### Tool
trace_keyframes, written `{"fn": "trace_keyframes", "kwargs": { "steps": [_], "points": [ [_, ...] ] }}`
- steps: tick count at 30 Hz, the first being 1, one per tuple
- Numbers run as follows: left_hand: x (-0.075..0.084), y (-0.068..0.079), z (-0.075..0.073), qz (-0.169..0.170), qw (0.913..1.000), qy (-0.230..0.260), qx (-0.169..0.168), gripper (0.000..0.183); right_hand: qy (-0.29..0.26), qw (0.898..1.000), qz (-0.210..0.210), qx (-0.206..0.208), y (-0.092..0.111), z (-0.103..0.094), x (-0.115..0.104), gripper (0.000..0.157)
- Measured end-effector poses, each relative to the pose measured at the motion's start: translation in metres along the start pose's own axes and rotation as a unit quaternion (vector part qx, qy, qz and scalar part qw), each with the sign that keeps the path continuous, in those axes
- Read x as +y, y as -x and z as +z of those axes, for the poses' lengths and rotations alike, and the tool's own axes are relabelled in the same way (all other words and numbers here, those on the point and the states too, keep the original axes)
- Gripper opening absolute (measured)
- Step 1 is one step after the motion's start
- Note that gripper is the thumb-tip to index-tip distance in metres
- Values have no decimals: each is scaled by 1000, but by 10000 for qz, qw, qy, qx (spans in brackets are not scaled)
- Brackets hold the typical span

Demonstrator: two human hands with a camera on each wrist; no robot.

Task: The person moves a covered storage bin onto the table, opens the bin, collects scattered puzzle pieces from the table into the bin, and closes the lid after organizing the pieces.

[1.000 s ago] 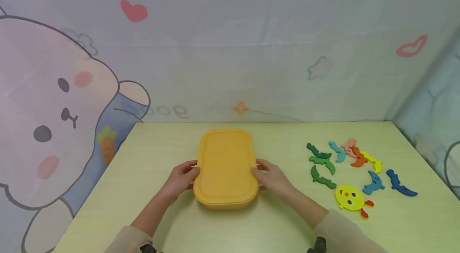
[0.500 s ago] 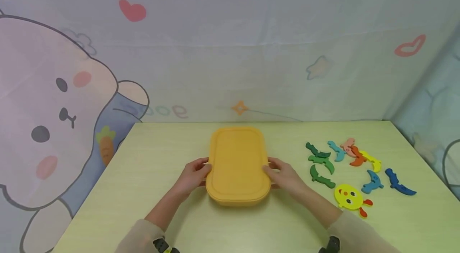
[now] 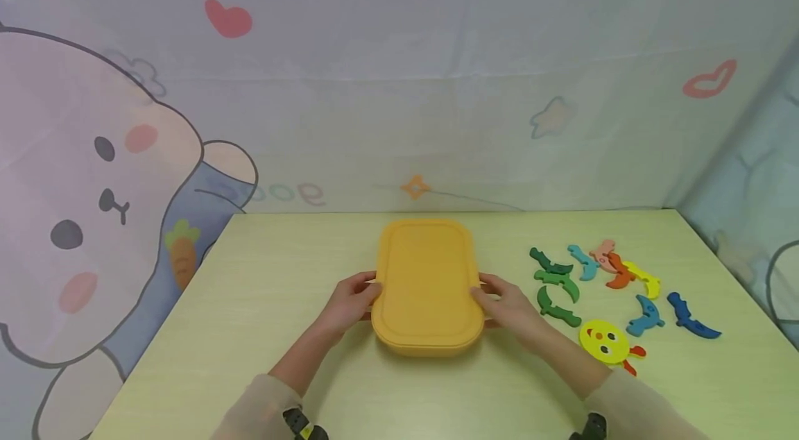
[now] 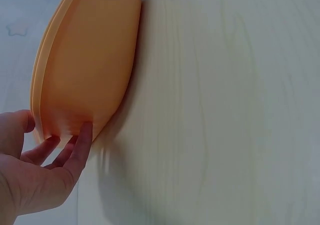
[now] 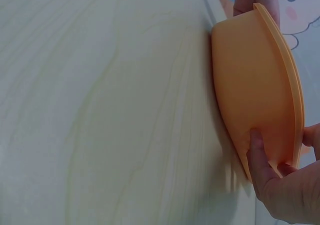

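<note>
A yellow-orange lidded box (image 3: 428, 280) with rounded corners stands near the middle of the table in the head view. My left hand (image 3: 348, 302) grips its left side, thumb on the lid's edge and fingers against the wall. On the opposite side my right hand (image 3: 508, 305) holds it the same way. In the left wrist view the fingers of the left hand (image 4: 45, 170) press the side wall of the box (image 4: 90, 55) below the lid rim. The right wrist view has the right hand (image 5: 285, 185) around the near end of the box (image 5: 250, 80). The lid hides whatever is inside.
Several curved coloured wooden pieces lie on the table (image 3: 262, 273) at the right, among them a green piece (image 3: 557, 308) and a dark blue piece (image 3: 689, 316). A yellow smiling-face piece (image 3: 604, 341) with red feelers lies near my right forearm. A printed curtain (image 3: 374, 79) hangs behind.
Both hands have moved the box to the right across the table, closer to the coloured pieces. The grip on its two sides is unchanged.
</note>
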State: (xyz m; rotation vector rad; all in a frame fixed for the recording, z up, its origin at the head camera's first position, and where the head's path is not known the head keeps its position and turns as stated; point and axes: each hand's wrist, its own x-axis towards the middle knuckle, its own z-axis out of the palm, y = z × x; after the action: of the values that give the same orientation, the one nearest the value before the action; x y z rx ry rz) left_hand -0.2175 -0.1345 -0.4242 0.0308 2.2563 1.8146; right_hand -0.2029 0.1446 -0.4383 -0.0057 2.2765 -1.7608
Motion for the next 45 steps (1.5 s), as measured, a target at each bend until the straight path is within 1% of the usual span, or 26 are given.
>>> {"fn": "trace_keyframes", "kwargs": {
  "steps": [6, 15, 22, 27, 34, 40, 45],
  "points": [
    [-8, -10, 8, 38, 10000, 6, -6, 40, 141, 9999, 76, 64, 3, -8, 1, 54],
    [-7, -16, 20, 29, 10000, -49, -37, 41, 289, 9996, 50, 26, 8, -20, 3, 59],
    [-6, -15, 26, 57, 10000, 42, -1, 44, 277, 9996, -26, 33, 9, -26, 5, 61],
    [-6, -14, 29, 119, 9999, 69, -45, 44, 364, 9993, 56, 90, 9, -30, 7, 62],
    [-5, -16, 34, 142, 9999, 70, -69, 45, 385, 9992, 91, 58, 10, -33, 8, 62],
    [-3, -17, 34, 174, 9998, 51, -122, 44, 368, 9993, 56, 41, 12, -35, 9, 63],
    [-2, -16, 34, 185, 9998, -18, -101, 43, 407, 9991, 12, 117, 11, -35, 11, 64]
  ]
}}
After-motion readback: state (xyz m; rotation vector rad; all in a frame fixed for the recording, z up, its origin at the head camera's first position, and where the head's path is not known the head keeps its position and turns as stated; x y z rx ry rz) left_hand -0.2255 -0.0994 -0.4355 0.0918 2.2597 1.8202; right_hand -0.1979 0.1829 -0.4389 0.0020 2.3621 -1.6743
